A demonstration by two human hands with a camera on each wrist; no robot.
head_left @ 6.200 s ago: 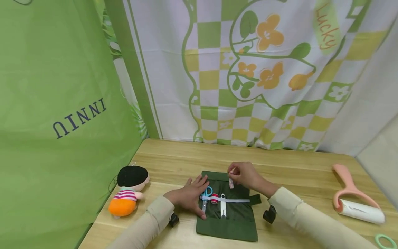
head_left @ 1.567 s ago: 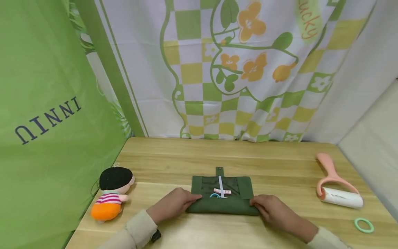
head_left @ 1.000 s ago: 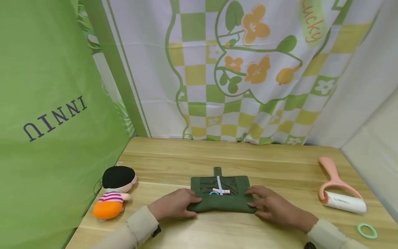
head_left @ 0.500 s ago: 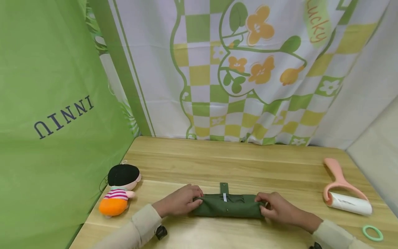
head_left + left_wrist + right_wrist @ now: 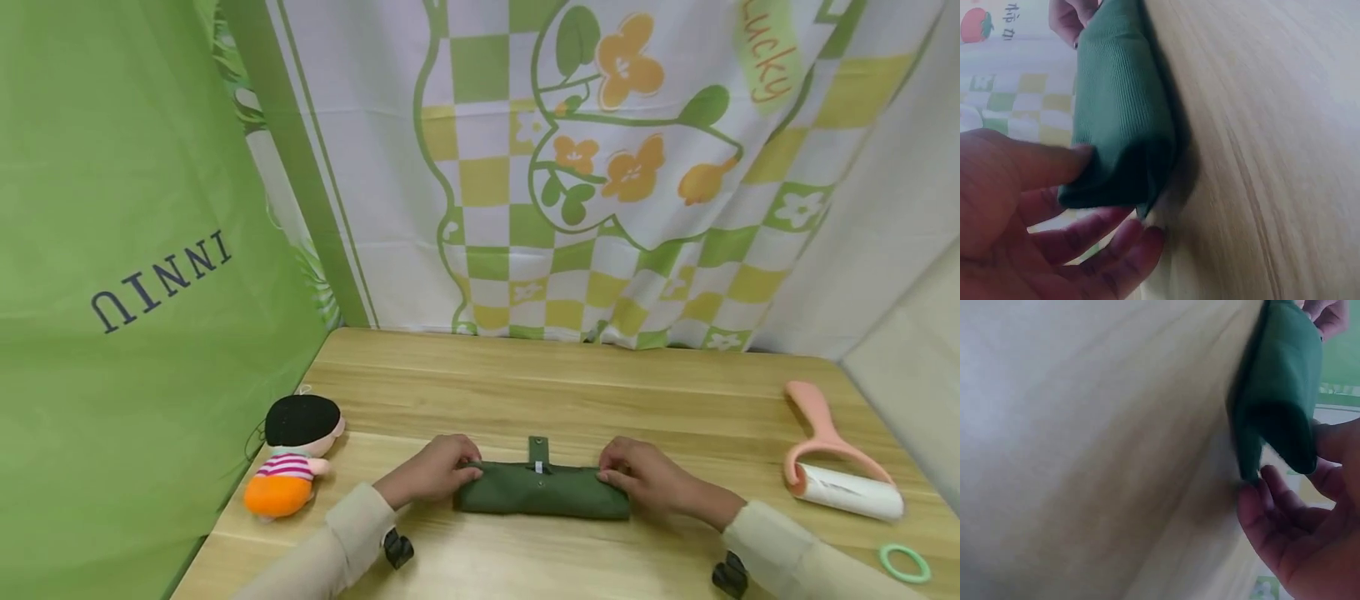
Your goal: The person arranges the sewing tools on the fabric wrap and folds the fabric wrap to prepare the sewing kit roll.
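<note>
A dark green fabric sewing roll [image 5: 542, 493] lies folded into a narrow bundle on the table, in front of me. My left hand [image 5: 437, 471] pinches its left end, thumb on the near side and fingers behind the far edge. At the right end my right hand [image 5: 651, 477] pinches the fabric in the same way. A strap with a snap [image 5: 538, 450] sticks out from the far edge, and a bit of white elastic shows below it. In the left wrist view the bundle's end [image 5: 1116, 178] is an open fold by the thumb. Whatever is inside is hidden.
A soft doll [image 5: 288, 462] with black hair and orange bottoms lies at the left of the wooden table [image 5: 450, 383]. To the right are a pink-handled lint roller [image 5: 843, 458] and a light green ring [image 5: 903, 564]. Curtains hang behind and to the left.
Earlier the roll lay spread out with scissors, a red thread spool and white snips under elastic. Both hands have folded it away from me, covering these. The right hand's small pink-white piece was tucked in.
</note>
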